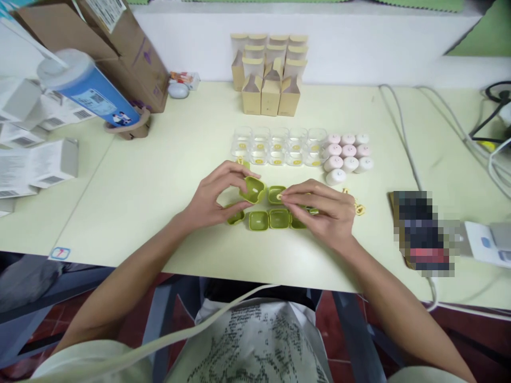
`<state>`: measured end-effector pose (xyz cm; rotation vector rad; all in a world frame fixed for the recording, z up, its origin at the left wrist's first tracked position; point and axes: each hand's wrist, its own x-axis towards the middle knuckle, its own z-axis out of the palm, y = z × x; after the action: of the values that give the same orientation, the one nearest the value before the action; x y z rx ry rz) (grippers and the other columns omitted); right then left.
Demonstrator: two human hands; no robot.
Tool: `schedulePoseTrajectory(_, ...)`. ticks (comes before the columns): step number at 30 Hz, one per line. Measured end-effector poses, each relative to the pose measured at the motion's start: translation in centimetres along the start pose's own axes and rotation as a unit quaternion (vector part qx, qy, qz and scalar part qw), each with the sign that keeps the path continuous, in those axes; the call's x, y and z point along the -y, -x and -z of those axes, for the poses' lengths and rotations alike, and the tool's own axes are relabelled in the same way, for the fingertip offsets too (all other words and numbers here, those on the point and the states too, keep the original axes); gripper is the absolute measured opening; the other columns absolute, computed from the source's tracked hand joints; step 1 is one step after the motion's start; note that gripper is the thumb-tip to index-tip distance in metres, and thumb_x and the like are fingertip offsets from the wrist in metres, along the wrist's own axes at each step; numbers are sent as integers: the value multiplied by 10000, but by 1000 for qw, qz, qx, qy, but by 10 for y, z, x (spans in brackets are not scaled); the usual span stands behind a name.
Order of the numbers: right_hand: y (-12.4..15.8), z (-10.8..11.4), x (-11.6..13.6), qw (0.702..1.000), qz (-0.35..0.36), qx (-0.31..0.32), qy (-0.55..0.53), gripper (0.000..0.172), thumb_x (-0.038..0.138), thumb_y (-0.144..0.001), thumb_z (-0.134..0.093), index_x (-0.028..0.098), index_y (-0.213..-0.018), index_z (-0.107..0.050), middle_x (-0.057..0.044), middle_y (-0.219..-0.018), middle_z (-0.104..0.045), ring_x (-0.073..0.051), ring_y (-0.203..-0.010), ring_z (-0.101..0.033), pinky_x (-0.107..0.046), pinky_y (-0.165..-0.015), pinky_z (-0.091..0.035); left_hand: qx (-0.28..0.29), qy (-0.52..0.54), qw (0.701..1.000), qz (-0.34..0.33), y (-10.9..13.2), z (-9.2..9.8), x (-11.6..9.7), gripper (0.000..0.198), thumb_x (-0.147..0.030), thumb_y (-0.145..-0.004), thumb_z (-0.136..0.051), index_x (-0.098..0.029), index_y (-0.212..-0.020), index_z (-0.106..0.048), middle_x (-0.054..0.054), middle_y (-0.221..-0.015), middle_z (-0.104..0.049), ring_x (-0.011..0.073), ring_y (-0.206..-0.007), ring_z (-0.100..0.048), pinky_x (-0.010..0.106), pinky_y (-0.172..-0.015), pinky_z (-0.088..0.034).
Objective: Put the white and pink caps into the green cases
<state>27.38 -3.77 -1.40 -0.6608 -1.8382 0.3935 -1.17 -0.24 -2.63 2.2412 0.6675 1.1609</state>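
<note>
My left hand (217,194) grips a small green plastic cup (254,189) by its sides, tilted so that its hollow faces me. The fingers of my right hand (323,205) are pinched over a second green cup (275,193); a tiny pale piece (279,197) shows at their tips, too small to name. Several more green cups stand in a row nearer me, among them one cup (259,220) and its neighbour (279,218). My right hand partly covers the row's right end. Yellow loops (359,208) lie just beyond that hand.
Clear plastic cups (278,143) with yellow marks stand in rows behind, beside several pink and white short cylinders (349,151). Open cardboard boxes (271,96) line the wall. A blurred-out phone (423,231) and cables lie right; a blue canister (96,90) and white boxes (48,165) stand left.
</note>
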Motion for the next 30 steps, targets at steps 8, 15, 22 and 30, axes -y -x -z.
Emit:
schedulePoseTrajectory(8, -6, 0, 2, 998, 62, 33, -6, 210, 50, -959, -830, 213, -1092, -845, -90, -1048, -880, -202, -873, -808, -398, -762, -660, 33, 189, 978, 76, 2, -18, -13, 655, -222, -860, -993, -290, -1429, -676, 100, -1325, -800, 210, -1222, -797, 303, -1007, -665)
schedulePoseTrajectory(15, 0, -4, 0, 985, 143, 93, -6, 186, 55, -991, -789, 171, -1129, -834, -106, -1066, -879, -230, -929, -820, -400, -729, -683, 76, 331, 924, 177, 5, -19, -15, 552, -209, -951, -913, -274, -1443, -670, 139, -1425, -803, 256, -1335, -800, 338, -1076, -690)
schedulePoseTrajectory(22, 4, -3, 4, 970, 191, 124, 88, 155, 72, -1069, -693, 186, -1101, -792, -103, -1091, -869, -211, -936, -793, -379, -744, -703, 81, 325, 923, 188, 5, -23, -18, 454, -269, -972, -901, -246, -1378, -698, 162, -1399, -813, 248, -1328, -803, 319, -1067, -687)
schedulePoseTrajectory(30, 3, 1, 10, 979, 128, 156, 39, 288, 61, -1057, -700, 210, -1291, -780, -119, -1233, -854, -253, -1075, -827, -423, -872, -741, 56, 323, 916, 234, 1, -26, -20, 443, -354, -978, -901, -236, -1339, -674, 154, -1382, -811, 246, -1301, -807, 319, -1030, -681)
